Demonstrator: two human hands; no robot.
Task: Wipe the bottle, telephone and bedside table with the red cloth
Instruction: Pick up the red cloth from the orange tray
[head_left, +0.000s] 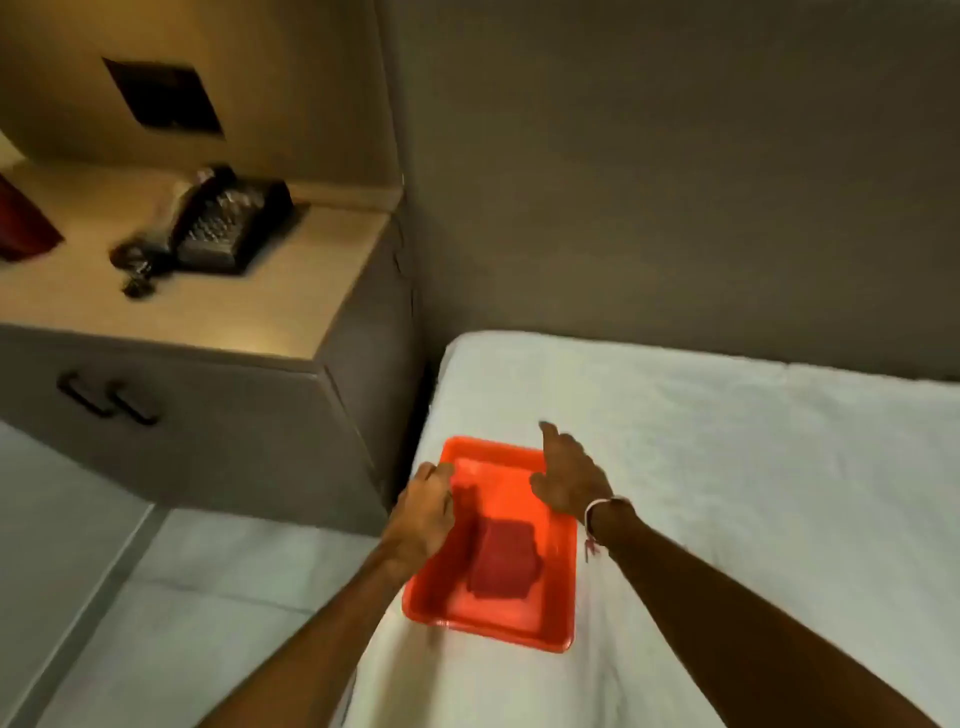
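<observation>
We see a white-sheeted bed (727, 467) carrying an orange plastic tray (563, 587); a beige tabletop (291, 291) carries a black telephone (228, 223).

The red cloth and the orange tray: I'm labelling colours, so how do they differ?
The red cloth is a darker crimson; the orange tray is bright orange-red. The cloth is soft, folded and smaller, lying inside; the tray is rigid, rimmed and larger, resting on the white bed. Both are roughly rectangular.

One head-worn view only — it looks forward and steeply down from above the near corner of the bed (727, 467). The orange tray (563, 613) lies close below, the counter (291, 317) sits far left, and the wall closes the far side.
</observation>
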